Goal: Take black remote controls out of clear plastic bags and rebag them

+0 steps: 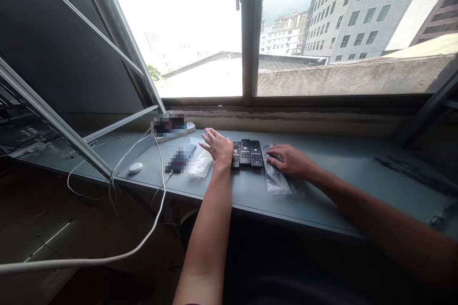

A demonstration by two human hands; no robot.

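Three black remote controls (pixel 245 152) lie side by side on the grey-blue desk, buttons facing up. My left hand (pixel 219 147) is at the left edge of the row, its fingers spread and holding nothing; it partly covers the leftmost remote. A clear plastic bag (pixel 276 182) lies flat just right of the remotes. On its upper part rests my right hand (pixel 290 161), fingers loosely bent and apart, touching the plastic. Left of my left hand is a crumpled clear plastic bag (pixel 201 166), partly hidden by that hand.
A phone-like item (pixel 181 158), partly blurred out, has a white cable (pixel 163 195) nearby that hangs over the desk's front edge. A white oval device (pixel 135 167) sits further left. Behind stands a power strip (pixel 189 127). Metal shelf posts (pixel 89 152) rise at left; a window borders the back.
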